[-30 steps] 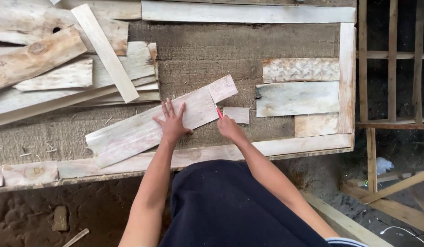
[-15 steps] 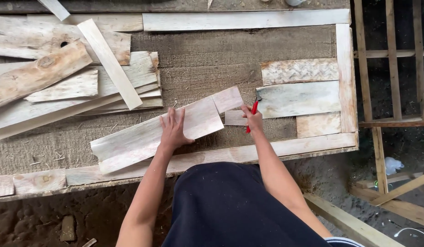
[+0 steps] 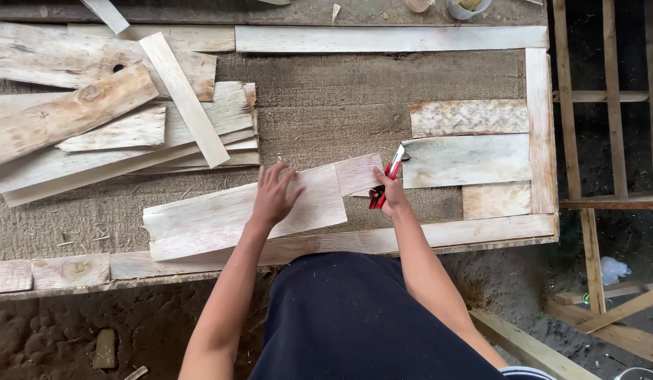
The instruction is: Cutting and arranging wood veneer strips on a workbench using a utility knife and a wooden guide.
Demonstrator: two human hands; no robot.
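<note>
Flat under the spread left hand [image 3: 275, 199], the pale wood strip [image 3: 221, 218] runs long leftward, rising rightward. Just beside its right end, the right hand [image 3: 390, 197] is closed around red-handled cutters [image 3: 387, 181].

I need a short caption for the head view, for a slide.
Left hand presses flat on a pale wood sheet while the right hand holds a red-handled cutter at its end.

Burlap-covered workbench [image 3: 326, 91] edged in pale strips; dirt floor [image 3: 52, 331] below (littered); slatted wooden frame [image 3: 608, 105] right.
</note>
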